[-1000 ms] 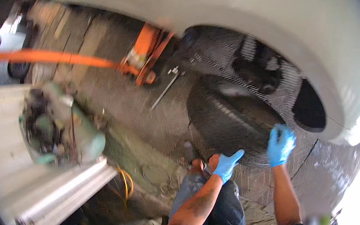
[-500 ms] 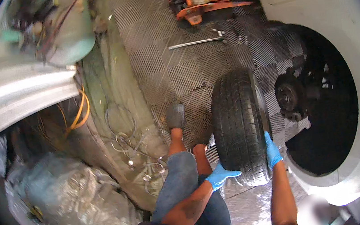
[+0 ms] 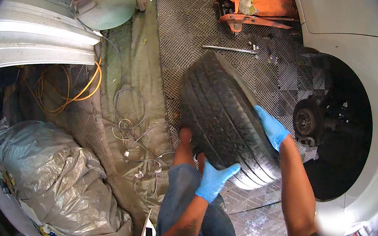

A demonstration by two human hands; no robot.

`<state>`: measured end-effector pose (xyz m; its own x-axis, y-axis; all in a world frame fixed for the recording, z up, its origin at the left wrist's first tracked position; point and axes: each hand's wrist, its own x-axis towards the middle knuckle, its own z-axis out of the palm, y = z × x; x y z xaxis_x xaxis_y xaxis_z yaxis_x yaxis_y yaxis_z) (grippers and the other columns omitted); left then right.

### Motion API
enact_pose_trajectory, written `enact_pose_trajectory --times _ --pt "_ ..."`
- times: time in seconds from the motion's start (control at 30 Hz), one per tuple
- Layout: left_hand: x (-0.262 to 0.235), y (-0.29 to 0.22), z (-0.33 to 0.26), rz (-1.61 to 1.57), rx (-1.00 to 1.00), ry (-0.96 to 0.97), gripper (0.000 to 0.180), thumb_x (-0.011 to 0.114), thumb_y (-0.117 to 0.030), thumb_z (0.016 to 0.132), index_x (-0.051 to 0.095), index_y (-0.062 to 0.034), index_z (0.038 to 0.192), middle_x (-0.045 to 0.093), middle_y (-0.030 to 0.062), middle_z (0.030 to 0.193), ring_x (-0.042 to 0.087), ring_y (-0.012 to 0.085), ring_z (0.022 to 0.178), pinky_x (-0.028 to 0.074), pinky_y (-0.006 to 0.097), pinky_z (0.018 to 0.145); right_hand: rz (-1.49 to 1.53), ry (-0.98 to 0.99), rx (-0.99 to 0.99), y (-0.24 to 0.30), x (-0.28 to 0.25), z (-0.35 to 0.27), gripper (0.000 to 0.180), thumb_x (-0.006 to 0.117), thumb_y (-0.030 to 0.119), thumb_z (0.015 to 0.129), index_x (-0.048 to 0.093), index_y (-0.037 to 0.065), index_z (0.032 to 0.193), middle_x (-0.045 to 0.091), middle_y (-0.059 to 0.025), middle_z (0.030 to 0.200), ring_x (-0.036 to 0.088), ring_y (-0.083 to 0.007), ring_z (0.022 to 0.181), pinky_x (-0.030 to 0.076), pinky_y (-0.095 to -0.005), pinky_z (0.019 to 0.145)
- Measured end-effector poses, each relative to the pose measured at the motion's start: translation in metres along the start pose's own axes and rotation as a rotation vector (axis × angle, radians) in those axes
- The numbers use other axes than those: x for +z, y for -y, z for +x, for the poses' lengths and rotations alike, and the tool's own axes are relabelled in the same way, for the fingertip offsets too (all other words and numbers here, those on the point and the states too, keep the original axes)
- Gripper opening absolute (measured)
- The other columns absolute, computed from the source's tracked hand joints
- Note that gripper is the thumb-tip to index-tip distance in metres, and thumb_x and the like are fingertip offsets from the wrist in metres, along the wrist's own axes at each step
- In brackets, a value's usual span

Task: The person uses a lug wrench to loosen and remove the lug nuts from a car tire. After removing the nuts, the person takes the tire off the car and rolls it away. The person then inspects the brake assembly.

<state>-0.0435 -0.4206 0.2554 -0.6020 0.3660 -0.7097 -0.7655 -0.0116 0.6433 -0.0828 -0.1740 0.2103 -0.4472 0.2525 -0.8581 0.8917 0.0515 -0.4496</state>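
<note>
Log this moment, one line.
left grip: at car tire, near end of tread | right grip: on tire's right side | wheel hub: bare | orange floor jack: beside car

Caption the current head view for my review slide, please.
Blue-gloved left hand and right hand on a tire, beside a pale vehicle with its wheel hub exposed.

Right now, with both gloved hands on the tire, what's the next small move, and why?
Probably steady the tire before steering it: it slants in view, with the left hand at the near tread and the right hand on the sidewall toward the bare wheel hub, while a long-handled wrench lies just past its far edge.
</note>
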Motion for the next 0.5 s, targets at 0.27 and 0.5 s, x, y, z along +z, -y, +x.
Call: enact_pose_trajectory --times 0.27,0.5 --pt "-0.077 -0.023 0.04 -0.05 0.192 -0.262 0.057 0.07 -0.008 0.084 0.044 -0.0004 0.135 0.056 0.0085 0.127 0.054 0.0203 0.113 0.042 0.035 0.102 -0.175 0.227 -0.144 0.088 0.041 -0.031 0.083 0.031 0.06 0.097 0.043 -0.012 0.136 0.045 -0.0288 0.141 0.039 -0.034 0.137 0.027 -0.0363 0.112" --pt "-0.118 -0.086 0.081 -0.304 0.085 -0.239 0.052 0.072 -0.017 0.087 0.048 -0.0027 0.132 0.06 0.0067 0.12 0.058 0.0189 0.107 0.047 0.034 0.094 -0.509 0.076 -0.609 0.031 0.035 -0.097 0.108 0.068 0.06 0.079 0.021 -0.012 0.145 0.031 -0.034 0.147 0.032 -0.0448 0.137 0.025 -0.0433 0.115"
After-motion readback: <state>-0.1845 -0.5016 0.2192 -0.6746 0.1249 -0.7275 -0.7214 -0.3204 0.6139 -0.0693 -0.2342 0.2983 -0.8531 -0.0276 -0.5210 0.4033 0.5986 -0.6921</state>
